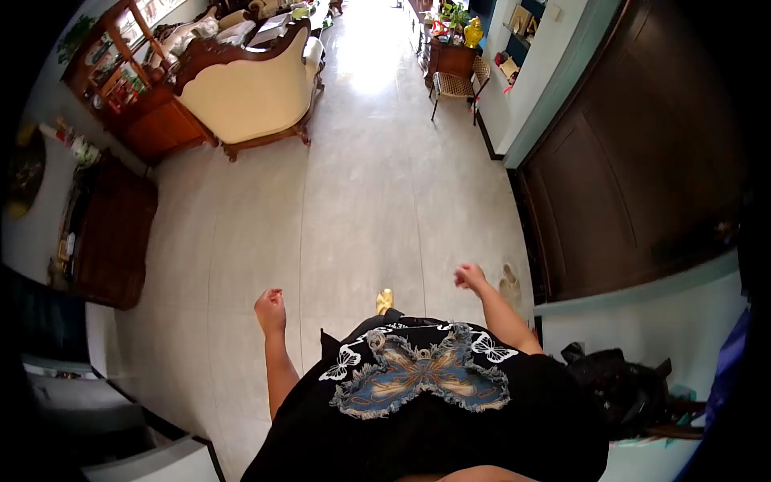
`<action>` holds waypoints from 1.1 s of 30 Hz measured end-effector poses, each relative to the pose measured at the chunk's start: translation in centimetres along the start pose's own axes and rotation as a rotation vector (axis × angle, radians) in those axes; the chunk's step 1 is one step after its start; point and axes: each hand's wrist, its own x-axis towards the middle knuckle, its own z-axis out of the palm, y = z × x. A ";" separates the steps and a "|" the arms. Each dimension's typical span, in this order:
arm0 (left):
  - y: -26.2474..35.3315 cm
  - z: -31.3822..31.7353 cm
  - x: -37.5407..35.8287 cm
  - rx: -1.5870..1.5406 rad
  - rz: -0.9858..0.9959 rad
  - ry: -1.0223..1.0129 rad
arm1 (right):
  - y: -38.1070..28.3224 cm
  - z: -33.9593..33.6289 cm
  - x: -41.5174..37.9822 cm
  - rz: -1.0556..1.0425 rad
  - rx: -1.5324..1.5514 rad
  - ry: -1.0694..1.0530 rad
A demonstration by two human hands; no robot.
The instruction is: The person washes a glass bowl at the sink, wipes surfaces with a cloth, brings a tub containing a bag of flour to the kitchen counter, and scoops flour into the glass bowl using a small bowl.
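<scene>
My left hand (271, 308) hangs out in front of the body over the floor, its fingers curled into a loose fist with nothing seen in it. On the other side, my right hand (468, 277) is also raised over the floor; its fingers are curled in, a little blurred, and no object shows in them. Neither hand touches anything. Between them I see my black shirt (554, 410) with a frayed denim butterfly patch (422, 373), and one gold shoe (385, 301) below it.
A pale tiled floor (361, 201) runs ahead. A cream sofa (245, 92) and wooden cabinet (165, 120) stand ahead left, a dark chest (116, 233) nearer left. On the right are a woven chair (454, 85), a brown door (626, 161), beige shoes (509, 285) and black bags (618, 386).
</scene>
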 end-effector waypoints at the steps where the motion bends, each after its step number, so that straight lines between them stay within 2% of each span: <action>1: 4.2 3.6 9.6 0.037 0.028 -0.002 | -3.1 -2.0 7.1 0.053 0.008 0.064; 3: 12.9 11.3 29.7 0.027 0.102 -0.054 | -6.7 -7.5 21.1 0.172 0.153 0.175; 4: 17.6 15.4 39.3 -0.038 0.128 -0.092 | -9.0 -10.0 25.7 0.156 0.341 0.269; 5: 22.2 19.8 48.3 -0.104 0.153 -0.129 | -12.9 -12.5 29.1 0.263 0.227 0.348; 6: 27.3 24.2 57.0 -0.147 0.213 -0.143 | -12.0 -15.4 35.6 0.331 -0.006 0.386; 7: 32.1 28.8 65.3 -0.191 0.274 -0.157 | -14.3 -17.9 40.3 0.452 -0.080 0.410; 11: 50.0 49.9 96.9 -0.331 0.373 -0.239 | -31.2 -26.6 63.9 0.727 0.055 0.428; 13: 58.8 59.8 111.5 -0.307 0.378 -0.247 | -41.9 -31.9 78.0 0.787 0.080 0.425; 15: 67.6 69.3 125.6 -0.218 0.473 -0.246 | -52.3 -38.8 92.5 0.802 0.081 0.410; 17: 74.5 77.5 138.3 -0.085 0.501 -0.219 | -64.8 -46.6 107.8 0.762 0.044 0.398; 19: 81.8 83.5 151.3 -0.093 0.336 -0.261 | -78.9 -53.9 124.5 0.671 -0.018 0.393; 22: 89.2 93.1 171.8 -0.014 0.255 -0.204 | -103.2 -61.7 152.5 0.392 -0.121 0.394; 24: 92.5 99.7 185.5 -0.007 0.207 -0.190 | -122.8 -61.8 170.5 0.174 -0.104 0.423; 25: 94.0 103.2 192.8 -0.009 0.169 -0.164 | -129.8 -61.9 181.5 0.041 -0.050 0.320; 27: 95.5 110.9 207.9 -0.016 0.127 -0.151 | -148.3 -59.5 198.3 -0.035 0.030 0.229; 29: 98.2 118.8 223.8 -0.022 0.084 -0.139 | -167.1 -56.4 210.3 -0.036 0.021 0.108; 31: 102.2 125.1 240.6 -0.011 0.033 -0.182 | -179.3 -55.6 224.1 -0.092 -0.043 0.030; 33: 107.7 131.6 258.5 0.032 0.090 -0.198 | -190.4 -55.9 236.8 -0.150 -0.105 -0.048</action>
